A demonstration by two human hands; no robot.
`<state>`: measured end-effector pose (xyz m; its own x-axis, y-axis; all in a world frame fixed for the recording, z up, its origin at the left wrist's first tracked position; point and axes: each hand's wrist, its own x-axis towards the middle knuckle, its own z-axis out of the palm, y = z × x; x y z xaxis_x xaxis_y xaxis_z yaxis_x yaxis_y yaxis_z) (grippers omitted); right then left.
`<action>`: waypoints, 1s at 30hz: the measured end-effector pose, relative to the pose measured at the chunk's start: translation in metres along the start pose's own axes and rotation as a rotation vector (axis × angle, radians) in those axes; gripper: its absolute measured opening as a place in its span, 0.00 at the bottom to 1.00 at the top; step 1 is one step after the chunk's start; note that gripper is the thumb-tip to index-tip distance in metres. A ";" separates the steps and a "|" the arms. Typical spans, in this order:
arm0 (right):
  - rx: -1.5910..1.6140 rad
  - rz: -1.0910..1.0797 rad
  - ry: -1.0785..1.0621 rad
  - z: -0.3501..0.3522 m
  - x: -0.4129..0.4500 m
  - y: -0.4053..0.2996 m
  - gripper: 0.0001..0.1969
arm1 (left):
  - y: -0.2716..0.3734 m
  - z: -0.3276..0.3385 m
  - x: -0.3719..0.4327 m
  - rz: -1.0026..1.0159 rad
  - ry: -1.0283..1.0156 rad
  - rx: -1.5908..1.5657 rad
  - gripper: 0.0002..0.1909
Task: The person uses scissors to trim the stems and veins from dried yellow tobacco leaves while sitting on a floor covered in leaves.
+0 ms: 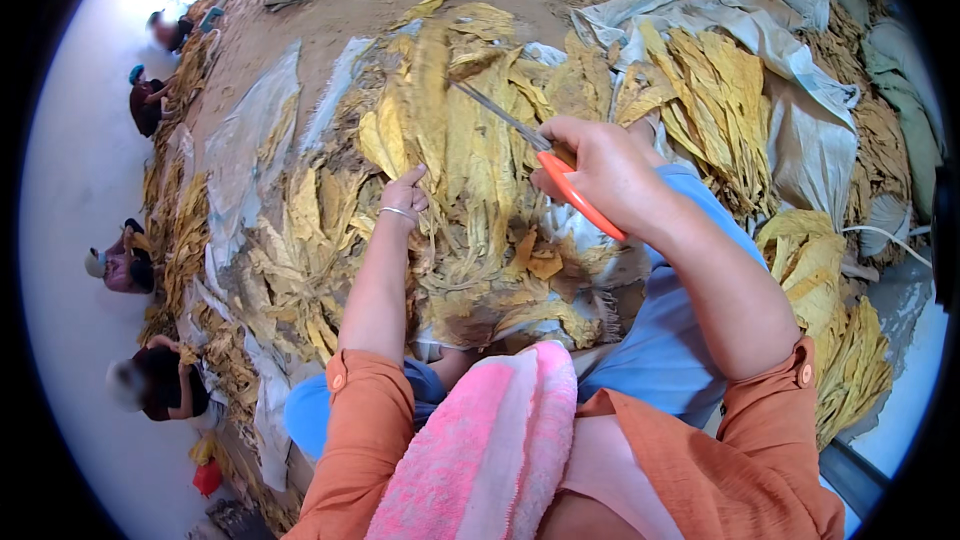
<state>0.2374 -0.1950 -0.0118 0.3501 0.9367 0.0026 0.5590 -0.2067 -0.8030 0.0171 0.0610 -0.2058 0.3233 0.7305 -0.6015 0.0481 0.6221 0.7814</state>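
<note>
My left hand, with a bracelet at the wrist, holds a yellow dried leaf by its stem end; the leaf looks like tobacco and its upper part is blurred. My right hand grips scissors with orange handles, the metal blades pointing up and left towards that leaf. Beneath and between both hands lies a layer of similar yellow leaves. Whether the blades are apart is unclear.
A bundle of yellow leaves lies by white woven sheeting at the right. Another leaf pile is beside my right arm. Several people sit along the left wall, one person nearest. A pink towel hangs at my chest.
</note>
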 end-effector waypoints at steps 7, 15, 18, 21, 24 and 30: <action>0.063 0.016 -0.041 0.007 -0.004 -0.009 0.10 | 0.028 -0.045 -0.038 0.069 -0.143 -0.178 0.11; 0.106 0.001 -0.008 0.016 -0.001 -0.005 0.11 | 0.078 -0.039 -0.092 0.191 -0.450 -0.354 0.22; 0.262 0.013 -0.031 0.027 0.005 -0.012 0.14 | 0.094 -0.046 -0.098 0.202 -0.649 -0.333 0.23; 0.293 -0.018 -0.023 0.037 0.011 -0.016 0.16 | 0.114 -0.052 -0.102 0.237 -0.676 -0.295 0.21; 0.303 -0.055 -0.032 0.040 0.014 -0.011 0.14 | 0.132 -0.052 -0.112 0.282 -0.681 -0.268 0.20; 0.696 0.063 0.045 0.065 0.029 -0.037 0.25 | 0.123 -0.039 -0.155 0.314 -0.634 -0.282 0.23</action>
<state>0.1779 -0.1418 -0.0211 0.4057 0.9130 -0.0439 -0.0699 -0.0169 -0.9974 -0.0643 0.0352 -0.0228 0.7671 0.6364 -0.0808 -0.3517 0.5226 0.7766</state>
